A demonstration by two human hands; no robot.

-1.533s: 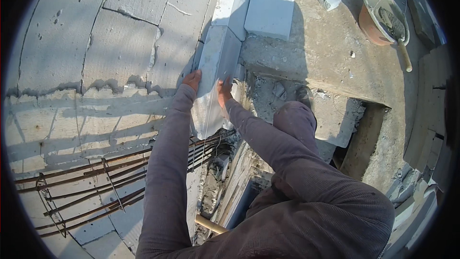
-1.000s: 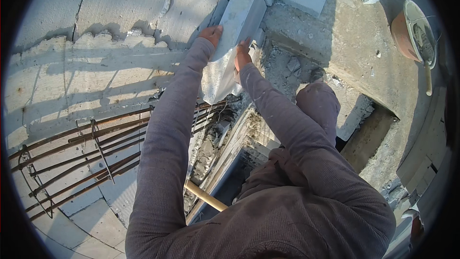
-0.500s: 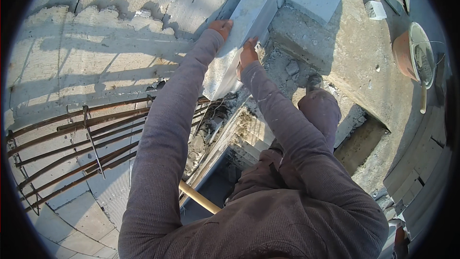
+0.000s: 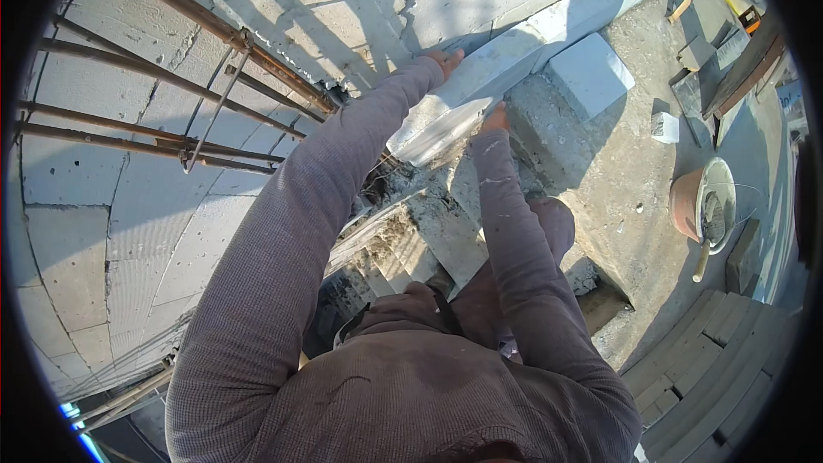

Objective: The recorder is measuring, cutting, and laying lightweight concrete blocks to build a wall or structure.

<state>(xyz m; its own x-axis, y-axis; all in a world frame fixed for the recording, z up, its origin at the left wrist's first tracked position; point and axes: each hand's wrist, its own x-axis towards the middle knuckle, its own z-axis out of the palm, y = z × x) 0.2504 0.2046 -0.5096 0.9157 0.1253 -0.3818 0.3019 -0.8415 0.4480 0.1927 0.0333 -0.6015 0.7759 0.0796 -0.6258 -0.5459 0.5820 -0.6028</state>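
Note:
My left hand (image 4: 447, 63) grips the far upper side of a long white block (image 4: 484, 73), fingers bent over it at the base of the pale block wall. My right hand (image 4: 495, 117) grips the block's near side, partly hidden by my wrist and sleeve. The block lies slanting toward the upper right, in line with other white blocks (image 4: 579, 9). Rough broken concrete and rubble (image 4: 394, 184) lie below its near end. A squarer white block (image 4: 591, 73) rests on the concrete to the right of my right hand.
Rusty rebar (image 4: 146, 81) crosses the upper left. A bucket (image 4: 686, 206) with grey mortar and a wooden-handled tool (image 4: 701, 261) stands at right, near a small white chunk (image 4: 665, 127). Boards (image 4: 720, 69) lie upper right, stacked slabs (image 4: 703, 360) lower right. An opening (image 4: 600, 309) is beside my leg.
The view has turned, bringing more wall, rebar and the far row of blocks in. Both hands have stayed on the long block, which now appears more slanted.

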